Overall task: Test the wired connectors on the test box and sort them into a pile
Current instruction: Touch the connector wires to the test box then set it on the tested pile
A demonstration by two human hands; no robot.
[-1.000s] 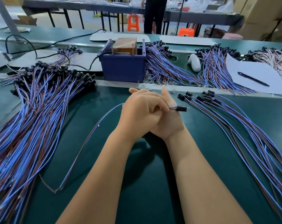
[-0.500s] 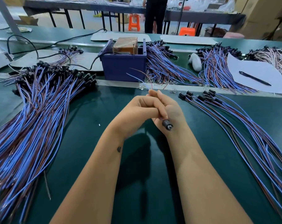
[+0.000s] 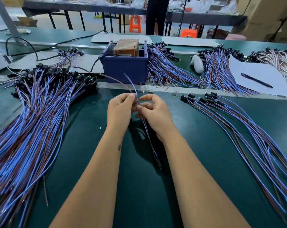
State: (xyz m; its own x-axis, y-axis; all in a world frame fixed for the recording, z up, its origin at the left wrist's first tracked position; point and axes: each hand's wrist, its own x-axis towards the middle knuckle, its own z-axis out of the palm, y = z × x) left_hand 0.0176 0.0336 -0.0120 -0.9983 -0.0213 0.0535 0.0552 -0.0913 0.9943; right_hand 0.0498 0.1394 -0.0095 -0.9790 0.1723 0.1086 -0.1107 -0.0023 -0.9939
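The connector [image 3: 158,162] is hanging nearest the person, low between the two forearms, a dark plug just above the mat [image 3: 205,145], blurred and partly in shadow. From it the wire [image 3: 147,134] is running up and away, its long axis lying almost straight along the near-to-far line, tilting a little leftward as it is climbing toward the hands. The right hand [image 3: 156,114] is sitting slightly nearer, its fingers curling around the wire lower down, with forefinger and thumb arching open above; exactly which fingers are pressing the wire I cannot tell. The left hand [image 3: 119,111] is pinching the wire a touch higher, thumb and forefinger closing on it where the two strands are parting. Beyond the fingers the free ends [image 3: 128,83] are fanning up and leftward, the blue strand and the brown strand pointing toward the box [image 3: 124,69], which is standing just past the hands, across the strip at the mat's far edge. So the bare ends are already leading and the left hand is steering them; the reach forward looks short. The big pile [image 3: 32,120] is lying to the left, the small pile [image 3: 238,125] to the right.
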